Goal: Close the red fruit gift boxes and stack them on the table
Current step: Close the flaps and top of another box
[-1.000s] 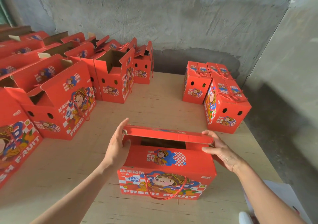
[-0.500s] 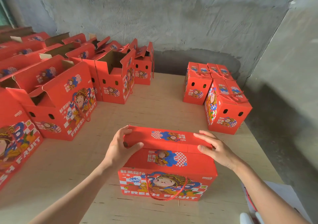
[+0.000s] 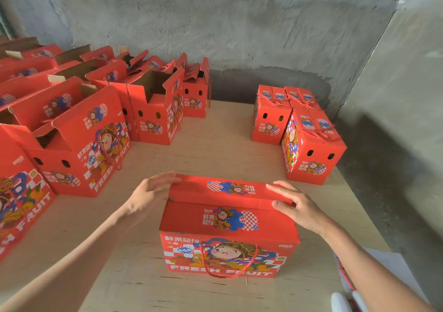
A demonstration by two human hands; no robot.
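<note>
Red fruit gift box sits at the near middle of the plywood table, its rope handle hanging down the front face. A second ago its far top flap stood raised with the dark opening showing under it; now that flap lies flat against the near one and the opening is gone.

The left hand is spread at the flap's left corner, fingers straight and grasping nothing; it is blurred, so I cannot tell if it presses or only brushes the card. The right hand lies flat on the right end, thumb at the seam, also not gripping.

This box looks closed, I'd say, and ready to join the closed boxes far right. Many open boxes wait on the left.
</note>
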